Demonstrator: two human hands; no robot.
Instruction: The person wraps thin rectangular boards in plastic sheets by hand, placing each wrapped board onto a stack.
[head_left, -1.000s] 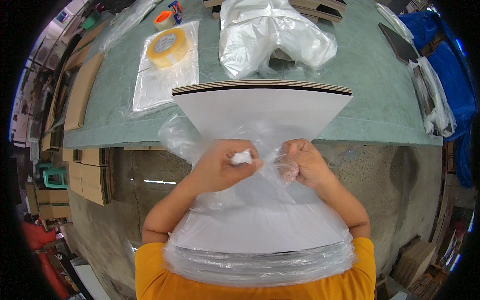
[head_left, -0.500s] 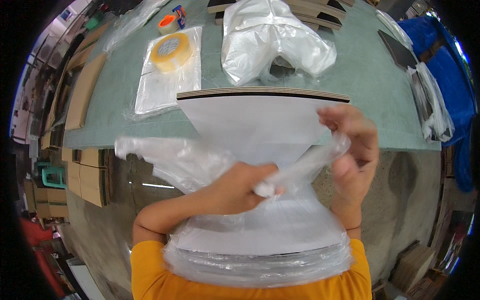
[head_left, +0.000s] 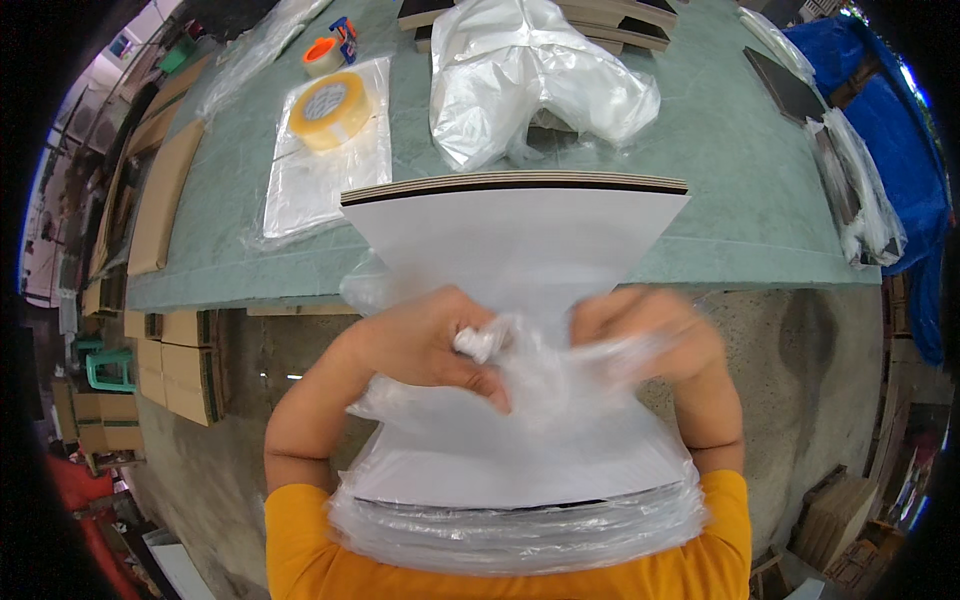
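A stack of white-faced boards with dark edges [head_left: 500,225] leans between my body and the table edge. Its lower part, against my body, is wrapped in clear plastic film [head_left: 520,535]. Above the boards, my left hand [head_left: 430,340] is closed on a bunched end of clear plastic film [head_left: 525,350], which pokes out by the thumb. Opposite it, my right hand [head_left: 655,335] curls around another part of the same film; motion smears its fingers. Loose folds of film hang between the hands and below my left wrist.
On the green table [head_left: 720,210] lie a roll of clear tape [head_left: 330,110] on flat plastic bags [head_left: 290,200], an orange-cored tape roll [head_left: 322,57] and a crumpled plastic cover [head_left: 540,80]. Cardboard [head_left: 165,200] stands at the left, a blue tarp [head_left: 875,110] at the right.
My left hand has moved left and slightly up, while the right has come down and inward. The film stretched between them is now bunched, and its loose left part has dropped.
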